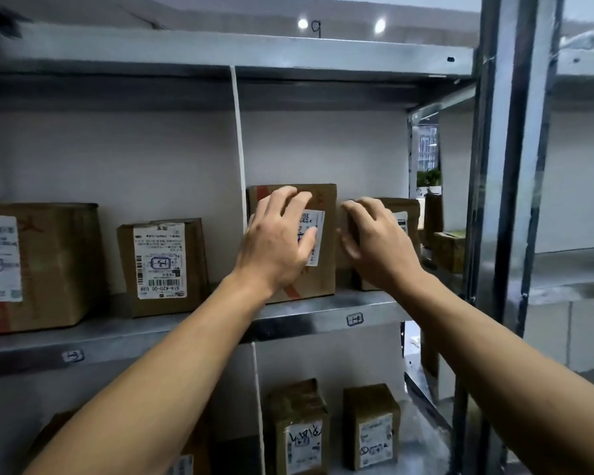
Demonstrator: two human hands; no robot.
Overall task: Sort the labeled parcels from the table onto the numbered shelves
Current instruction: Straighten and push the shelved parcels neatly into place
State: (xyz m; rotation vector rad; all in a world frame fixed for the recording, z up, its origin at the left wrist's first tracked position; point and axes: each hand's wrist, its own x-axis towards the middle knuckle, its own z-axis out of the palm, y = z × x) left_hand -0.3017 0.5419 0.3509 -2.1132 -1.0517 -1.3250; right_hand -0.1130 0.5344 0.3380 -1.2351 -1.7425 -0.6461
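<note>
A brown cardboard parcel (pixel 324 275) with a white label stands on the middle metal shelf (pixel 323 306), in the bay whose edge tag (pixel 354 319) carries a handwritten number. My left hand (pixel 278 241) lies flat against its front face, fingers spread over the label. My right hand (pixel 374 241) reaches just to its right, fingers loosely bent beside the parcel's right edge and in front of a smaller brown parcel (pixel 403 217). Whether the right hand touches either box is unclear.
A white strip divider (pixel 239 145) separates this bay from the left one, which holds two labeled parcels (pixel 162 265) (pixel 31 265). The lower shelf carries more boxes (pixel 300 430) (pixel 372 426). A steel upright (pixel 494 166) stands at the right; the upper shelf edge shows a 9 (pixel 317 28).
</note>
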